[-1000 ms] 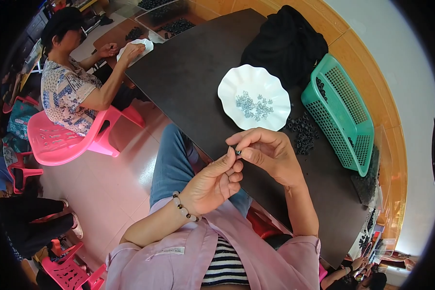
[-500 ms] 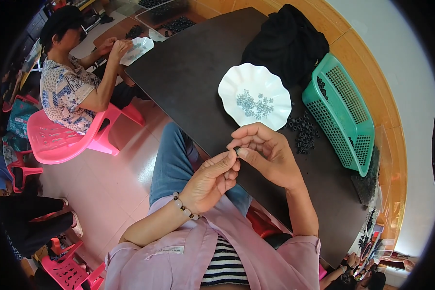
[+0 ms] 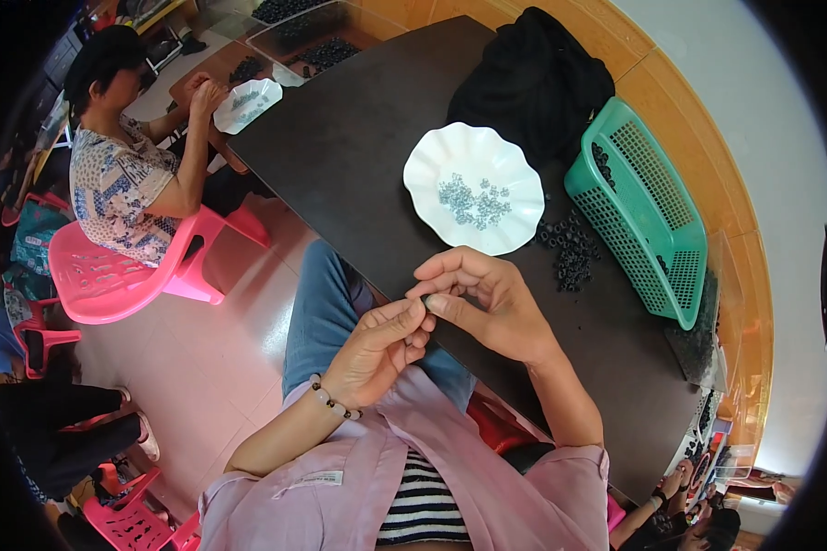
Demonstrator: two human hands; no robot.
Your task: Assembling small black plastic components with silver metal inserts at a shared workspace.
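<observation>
My left hand [image 3: 379, 347] and my right hand [image 3: 489, 303] meet fingertip to fingertip over the near table edge. Pinched between them is a small dark piece [image 3: 426, 301], mostly hidden by the fingers; it resembles the loose black ring-shaped pieces [image 3: 574, 255] heaped on the table to the right. Both hands are closed at thumb and forefinger, while the right's other fingers curl loosely above. Just beyond the hands stands a white scalloped plate [image 3: 424, 170], with many tiny clear pieces [image 3: 474, 200] spread on it.
A green perforated basket [image 3: 636, 220] with some black pieces inside stands at the right. Black cloth [image 3: 533, 87] lies at the table's [image 3: 358, 156] far side. To the left a co-worker [image 3: 124, 174] sits on a pink chair [image 3: 138, 266], hands by another white plate [image 3: 248, 103].
Both my hands have shifted slightly left and down in the picture, still pinching the small dark piece. The plate and table appear shifted a little left as the view moves.
</observation>
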